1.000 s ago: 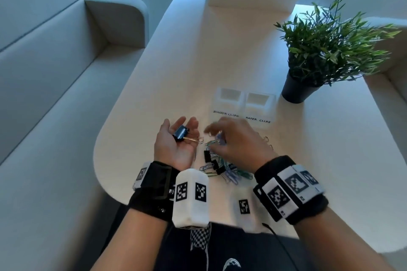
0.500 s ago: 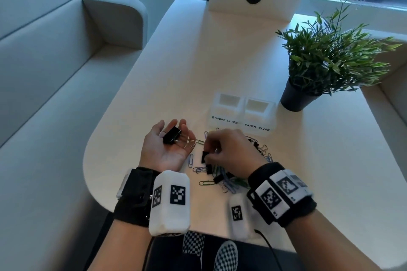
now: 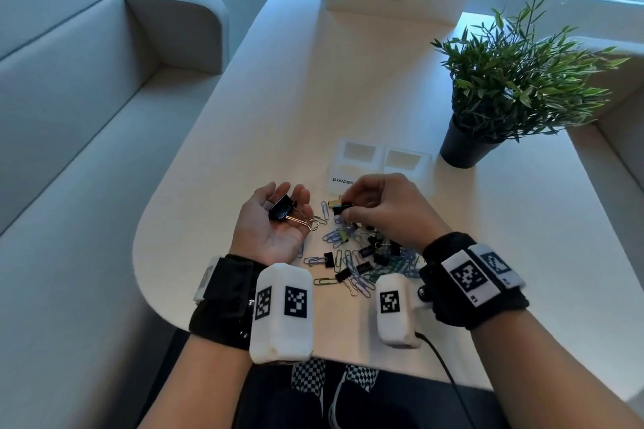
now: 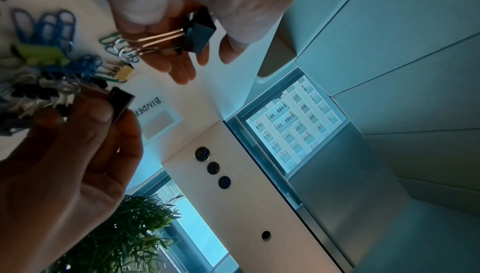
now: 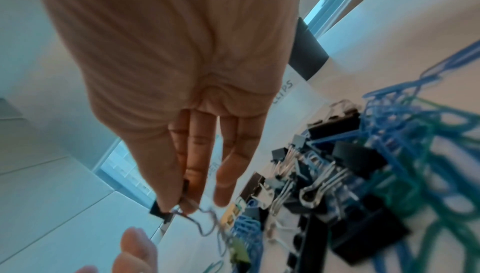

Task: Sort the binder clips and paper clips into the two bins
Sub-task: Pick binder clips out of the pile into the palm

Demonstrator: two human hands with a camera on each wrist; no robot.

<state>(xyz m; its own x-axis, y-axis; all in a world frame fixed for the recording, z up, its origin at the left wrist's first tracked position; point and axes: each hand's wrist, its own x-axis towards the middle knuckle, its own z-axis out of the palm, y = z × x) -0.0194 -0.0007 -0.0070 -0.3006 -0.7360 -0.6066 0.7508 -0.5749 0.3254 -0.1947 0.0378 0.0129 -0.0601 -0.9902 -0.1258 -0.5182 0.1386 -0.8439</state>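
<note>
A person's left hand point(image 3: 275, 225) is lying palm-up with fingers relaxed, a large black binder clip point(image 3: 283, 208) resting across it. The right hand point(image 3: 386, 209) is pinching a small black binder clip point(image 3: 339, 209) between thumb and fingers point(image 4: 103, 113) above the mixed pile of clips point(image 3: 362, 261) on the table point(image 3: 348, 80), near the two white bins point(image 3: 380, 158).

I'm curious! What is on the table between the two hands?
Loose paper clips lie on the white table between the left hand and right hand, clearest in the head view.
</note>
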